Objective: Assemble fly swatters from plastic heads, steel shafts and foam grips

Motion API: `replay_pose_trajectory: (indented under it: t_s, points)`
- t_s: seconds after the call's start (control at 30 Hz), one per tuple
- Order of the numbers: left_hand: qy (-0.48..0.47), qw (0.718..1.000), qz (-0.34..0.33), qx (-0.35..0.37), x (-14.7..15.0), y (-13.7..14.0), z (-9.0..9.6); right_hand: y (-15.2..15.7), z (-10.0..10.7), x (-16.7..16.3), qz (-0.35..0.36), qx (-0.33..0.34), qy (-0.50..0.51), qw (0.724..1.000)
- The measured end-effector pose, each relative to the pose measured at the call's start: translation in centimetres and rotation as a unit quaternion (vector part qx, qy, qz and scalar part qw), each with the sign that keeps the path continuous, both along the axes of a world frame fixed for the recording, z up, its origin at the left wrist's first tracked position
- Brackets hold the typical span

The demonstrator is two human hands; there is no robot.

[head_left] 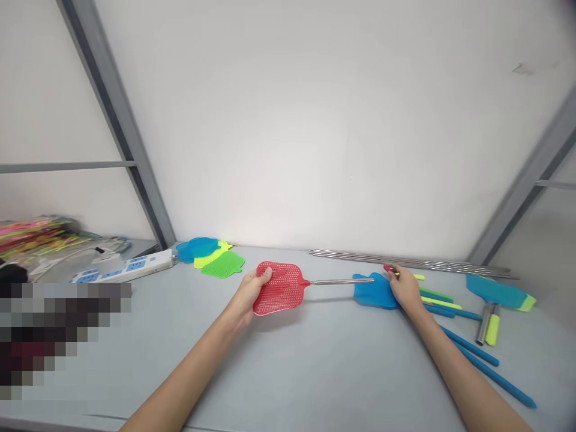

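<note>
My left hand [245,295] is closed around the left side of a red fly swatter head [281,289], thumb on top of its mesh. A thin metal rod [342,281] runs right from the head's neck, its far end bare. In my right hand [406,289] the fingers pinch a red piece [389,269]; most of it is hidden, so I cannot tell its shape. Just under and left of that hand lies a blue swatter head [374,291]. The rod's free end hangs over this blue head, apart from my right hand.
Blue, yellow and green swatter heads [224,264] lie at back left, by a power strip [126,267]. Long metal rods [405,261] lie along the wall. Blue handles [495,375] and a blue swatter head [495,292] are at right. Colourful bundles [40,234] sit far left.
</note>
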State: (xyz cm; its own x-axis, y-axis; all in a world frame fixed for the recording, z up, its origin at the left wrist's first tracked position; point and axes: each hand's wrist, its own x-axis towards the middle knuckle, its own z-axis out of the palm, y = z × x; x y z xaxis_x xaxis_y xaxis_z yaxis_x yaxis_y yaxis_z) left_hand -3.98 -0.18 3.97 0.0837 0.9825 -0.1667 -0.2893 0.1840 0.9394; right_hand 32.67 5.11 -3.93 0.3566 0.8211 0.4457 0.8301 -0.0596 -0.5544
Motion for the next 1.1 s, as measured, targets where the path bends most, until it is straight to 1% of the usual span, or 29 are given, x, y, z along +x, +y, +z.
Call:
replay_pose_trajectory:
  t_s: [0.1,0.17,0.23,0.3,0.43,0.5,0.6,0.67,0.77,0.8,0.83,0.9,0.97,1.0,1.03,1.1]
  points:
    - [0.008,1.0,0.005,-0.013,-0.1,0.1,0.0,-0.5,1.0,-0.7,-0.011,0.067,0.015,0.998]
    - [0.012,1.0,0.012,-0.014,-0.1,0.1,0.0,-1.0,1.9,-1.3,-0.003,0.131,0.043,0.99]
    - [0.012,1.0,0.011,-0.01,-0.1,0.1,0.1,-1.7,2.9,-2.2,0.01,0.168,0.063,0.984]
    - [0.014,1.0,0.009,-0.013,-0.1,0.0,0.2,-2.5,4.0,-3.1,0.024,0.182,0.076,0.98]
    - [0.017,0.999,0.016,-0.03,0.0,-0.2,0.5,-3.5,5.4,-4.5,0.059,0.131,0.103,0.984]
    - [0.016,0.999,0.01,-0.031,0.1,-0.3,0.6,-3.6,5.5,-4.9,0.068,0.104,0.116,0.985]
    - [0.026,0.999,0.0,-0.036,0.0,-0.3,0.6,-3.3,5.0,-5.4,0.067,0.063,0.143,0.985]
    - [0.037,0.999,0.001,-0.038,-0.2,-0.3,0.7,-3.2,4.7,-5.8,0.073,0.038,0.209,0.974]
    - [0.058,0.998,-0.005,-0.034,-0.5,-0.2,0.9,-3.5,4.7,-6.8,0.104,0.023,0.324,0.94]
    - [0.071,0.997,-0.01,-0.031,-0.7,-0.1,1.0,-3.7,4.8,-7.2,0.116,0.019,0.336,0.935]
    - [0.092,0.995,-0.012,-0.031,-0.9,0.0,1.1,-3.9,4.9,-7.6,0.125,0.015,0.331,0.935]
    - [0.154,0.988,-0.012,-0.022,-1.4,0.3,1.3,-4.3,5.1,-8.3,0.137,0.009,0.303,0.943]
    - [0.245,0.97,0.006,0.009,-2.2,0.8,1.2,-4.4,5.1,-8.9,0.158,0.007,0.304,0.939]
    - [0.31,0.95,0.033,0.03,-2.7,1.1,1.1,-4.4,5.0,-9.1,0.17,0.001,0.316,0.934]
    - [0.39,0.918,0.051,0.056,-3.2,1.5,0.9,-4.4,4.8,-9.2,0.181,-0.006,0.329,0.927]
    - [0.543,0.832,0.087,0.073,-4.3,2.1,0.4,-4.4,4.5,-9.4,0.2,-0.027,0.354,0.913]
